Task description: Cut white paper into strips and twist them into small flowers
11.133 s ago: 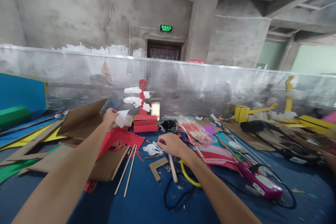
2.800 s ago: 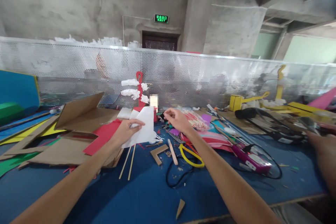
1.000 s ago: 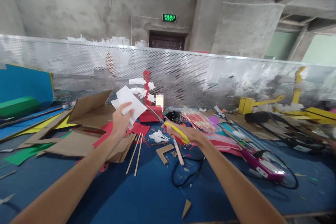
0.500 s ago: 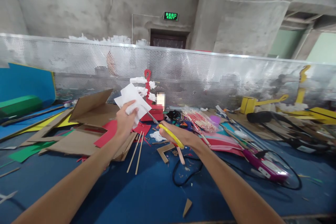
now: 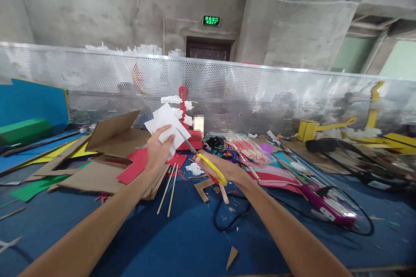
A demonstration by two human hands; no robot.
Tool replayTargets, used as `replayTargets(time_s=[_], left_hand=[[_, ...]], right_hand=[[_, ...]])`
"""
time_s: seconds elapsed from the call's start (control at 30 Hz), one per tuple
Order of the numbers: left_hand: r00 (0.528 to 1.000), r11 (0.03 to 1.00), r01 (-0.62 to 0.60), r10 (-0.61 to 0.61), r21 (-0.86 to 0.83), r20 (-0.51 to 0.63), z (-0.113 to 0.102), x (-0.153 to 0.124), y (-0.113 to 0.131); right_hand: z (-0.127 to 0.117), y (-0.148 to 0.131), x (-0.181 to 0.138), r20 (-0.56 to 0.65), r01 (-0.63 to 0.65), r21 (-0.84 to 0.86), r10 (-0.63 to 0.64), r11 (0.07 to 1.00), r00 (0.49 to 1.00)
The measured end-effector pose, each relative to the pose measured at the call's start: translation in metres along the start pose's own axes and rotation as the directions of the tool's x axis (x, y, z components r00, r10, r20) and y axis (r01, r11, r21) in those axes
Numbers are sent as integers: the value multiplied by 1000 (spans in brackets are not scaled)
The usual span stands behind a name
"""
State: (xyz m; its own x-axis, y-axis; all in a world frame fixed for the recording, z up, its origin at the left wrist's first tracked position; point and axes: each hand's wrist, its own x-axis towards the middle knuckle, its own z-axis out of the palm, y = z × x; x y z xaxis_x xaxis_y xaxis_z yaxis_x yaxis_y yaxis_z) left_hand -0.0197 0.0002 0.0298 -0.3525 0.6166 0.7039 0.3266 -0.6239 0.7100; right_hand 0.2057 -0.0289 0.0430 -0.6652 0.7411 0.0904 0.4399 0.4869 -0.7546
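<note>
My left hand [image 5: 160, 146] pinches several layers of white paper [image 5: 166, 117] above the blue table. In my right hand [image 5: 218, 165] is a pair of scissors [image 5: 212, 166] with yellow handles, the fingers wrapped round them. The metal blades point up and left, and their tips meet the right edge of the paper. Behind the paper stands a red hooked stand [image 5: 182, 93] with white tufts on its sides. Two thin wooden sticks [image 5: 172, 194] lie on the table below my left hand.
Cardboard pieces [image 5: 113, 136] and a red sheet [image 5: 134, 168] lie at left. A purple glue gun [image 5: 334, 208] with a black cord rests at right, near a plastic bag of red and white sticks [image 5: 250, 149]. A perforated metal screen [image 5: 247, 95] runs along the back.
The paper and my left hand have shifted slightly right, towards the scissors. My right hand stays in nearly the same place.
</note>
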Motion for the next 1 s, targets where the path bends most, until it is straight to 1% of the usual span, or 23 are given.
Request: replayTargets(time_s=[0.1, 0.3, 0.63, 0.73, 0.83, 0.93, 1.0], left_hand=[[1000, 1000, -6, 6, 6, -6, 0, 0, -1], [1000, 1000, 5, -5, 3, -16, -1, 1, -2], [997, 998, 60, -61, -19, -51, 0, 2, -2], [996, 996, 82, -84, -46, -44, 0, 2, -1], [995, 994, 86, -89, -65, -48, -1, 2, 2], [996, 995, 76, -79, -63, -44, -2, 2, 5], [996, 994, 82, -84, -67, -29, -1, 1, 6]], right_hand=[[2, -5, -1, -22, 27, -54, -28, 998, 999], [3, -13, -1, -37, 9, -78, -12, 997, 999], [4, -2, 6, -100, 9, -97, -19, 995, 995], [4, -3, 7, -96, 4, -106, -14, 994, 995], [4, -9, 7, -107, 11, -161, -29, 987, 994], [4, -16, 6, -147, 48, -251, -88, 967, 985], [4, -18, 5, -149, 59, -283, -105, 957, 983]])
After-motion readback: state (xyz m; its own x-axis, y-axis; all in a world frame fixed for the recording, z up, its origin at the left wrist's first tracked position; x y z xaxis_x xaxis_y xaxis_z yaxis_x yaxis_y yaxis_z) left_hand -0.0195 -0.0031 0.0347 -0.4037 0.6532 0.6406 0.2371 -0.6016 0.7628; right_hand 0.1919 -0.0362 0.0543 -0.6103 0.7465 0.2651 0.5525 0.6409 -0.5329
